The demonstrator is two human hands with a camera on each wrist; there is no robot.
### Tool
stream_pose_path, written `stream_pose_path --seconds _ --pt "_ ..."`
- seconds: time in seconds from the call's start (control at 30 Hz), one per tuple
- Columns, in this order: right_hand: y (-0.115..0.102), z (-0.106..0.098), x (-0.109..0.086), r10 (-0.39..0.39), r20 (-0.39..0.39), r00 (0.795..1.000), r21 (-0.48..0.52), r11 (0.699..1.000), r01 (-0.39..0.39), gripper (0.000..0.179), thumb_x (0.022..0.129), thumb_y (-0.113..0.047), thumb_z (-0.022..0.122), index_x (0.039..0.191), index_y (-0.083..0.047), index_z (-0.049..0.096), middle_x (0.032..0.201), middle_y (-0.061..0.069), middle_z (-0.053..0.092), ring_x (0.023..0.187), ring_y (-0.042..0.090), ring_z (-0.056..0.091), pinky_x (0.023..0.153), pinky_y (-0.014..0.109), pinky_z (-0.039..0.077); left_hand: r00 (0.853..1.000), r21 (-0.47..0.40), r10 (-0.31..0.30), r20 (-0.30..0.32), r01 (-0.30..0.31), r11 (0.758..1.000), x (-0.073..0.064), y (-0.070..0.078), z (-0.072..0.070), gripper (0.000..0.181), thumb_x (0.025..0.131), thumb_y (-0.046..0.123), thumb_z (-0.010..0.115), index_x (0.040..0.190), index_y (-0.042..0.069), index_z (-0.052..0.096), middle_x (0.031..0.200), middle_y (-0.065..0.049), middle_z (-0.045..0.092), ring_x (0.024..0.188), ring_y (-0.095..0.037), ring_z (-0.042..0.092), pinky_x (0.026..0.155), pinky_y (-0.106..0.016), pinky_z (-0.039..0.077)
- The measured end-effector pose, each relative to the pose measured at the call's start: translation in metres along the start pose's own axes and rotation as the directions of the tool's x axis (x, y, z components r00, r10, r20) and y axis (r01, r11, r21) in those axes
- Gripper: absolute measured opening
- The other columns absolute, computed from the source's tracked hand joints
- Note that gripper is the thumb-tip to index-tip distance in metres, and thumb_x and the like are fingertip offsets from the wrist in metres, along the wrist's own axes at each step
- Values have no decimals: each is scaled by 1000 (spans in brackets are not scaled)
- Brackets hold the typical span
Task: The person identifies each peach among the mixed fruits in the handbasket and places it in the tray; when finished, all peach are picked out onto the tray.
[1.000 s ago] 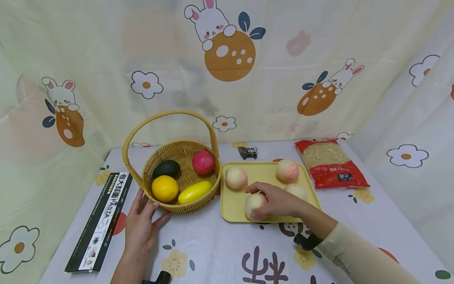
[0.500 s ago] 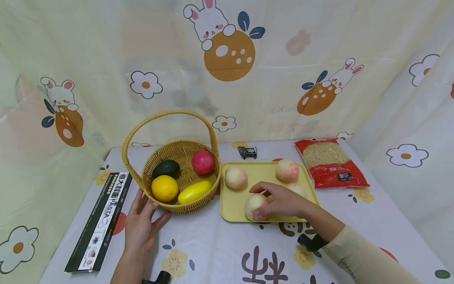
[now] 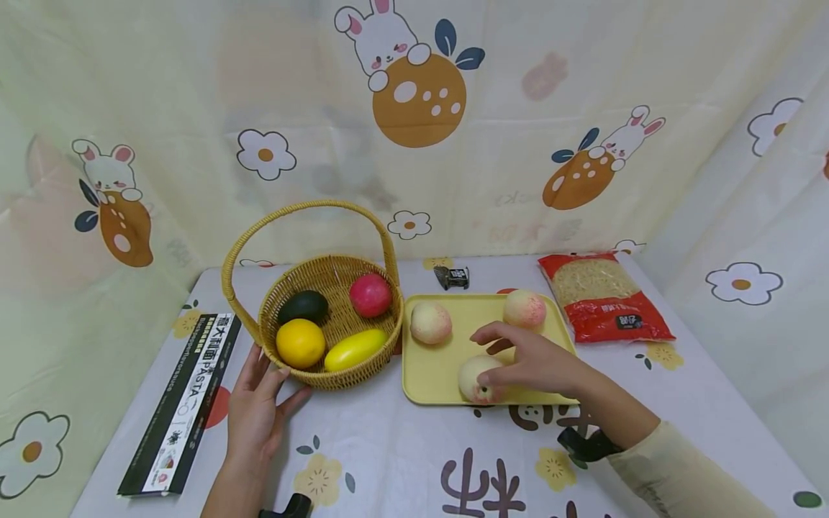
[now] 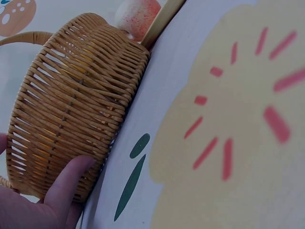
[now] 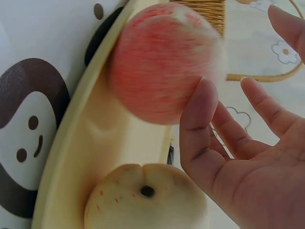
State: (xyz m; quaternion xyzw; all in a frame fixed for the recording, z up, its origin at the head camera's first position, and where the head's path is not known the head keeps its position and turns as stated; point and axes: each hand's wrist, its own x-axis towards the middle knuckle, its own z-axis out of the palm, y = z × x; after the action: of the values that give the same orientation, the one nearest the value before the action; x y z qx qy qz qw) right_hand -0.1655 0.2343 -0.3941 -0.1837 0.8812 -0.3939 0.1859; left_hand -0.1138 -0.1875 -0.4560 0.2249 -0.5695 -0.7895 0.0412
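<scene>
My right hand (image 3: 534, 363) has its fingers spread beside a pale pink peach (image 3: 478, 380) at the front of the yellow tray (image 3: 424, 381). In the right wrist view the thumb overlaps this peach (image 5: 159, 67); whether it touches is hard to tell. Another peach (image 5: 143, 205) lies below it there, hidden by the hand in the head view. Two more peaches, one at the left (image 3: 430, 323) and one at the back (image 3: 524, 309), rest in the tray. My left hand (image 3: 254, 417) rests against the wicker basket (image 4: 71, 100), thumb on its woven wall.
Inside the basket lie a dark green avocado-like fruit (image 3: 303, 308), an orange (image 3: 301, 344), a yellow elongated fruit (image 3: 356, 350) and a red round fruit (image 3: 370, 295). A pasta box (image 3: 181, 403) lies left. A red bag (image 3: 605, 298) and a small black packet (image 3: 451, 278) lie behind.
The right hand has loosened from the front peach and drawn right, its fingers spreading. That peach has rolled slightly right, its dark stem hole now showing. The left hand and basket stay put.
</scene>
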Motion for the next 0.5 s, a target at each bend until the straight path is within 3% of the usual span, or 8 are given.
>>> stream_pose_path --seconds 0.23,0.5 --pt "-2 -9 -16 -29 -41 999 52 998 31 53 92 -33 81 138 -17 61 146 16 59 133 39 57 105 56 55 1000 2 6 -3 -6 1000 0 0 1 75 105 11 56 162 53 30 176 7 24 150 -29 44 92 -49 63" --pt "3 -11 -28 -17 -93 996 201 979 35 54 94 -26 79 141 -11 57 147 19 56 132 37 58 95 33 60 1000 14 7 -12 -7 1000 0 1 2 75 105 11 56 162 53 30 177 6 24 151 -30 44 93 -49 63"
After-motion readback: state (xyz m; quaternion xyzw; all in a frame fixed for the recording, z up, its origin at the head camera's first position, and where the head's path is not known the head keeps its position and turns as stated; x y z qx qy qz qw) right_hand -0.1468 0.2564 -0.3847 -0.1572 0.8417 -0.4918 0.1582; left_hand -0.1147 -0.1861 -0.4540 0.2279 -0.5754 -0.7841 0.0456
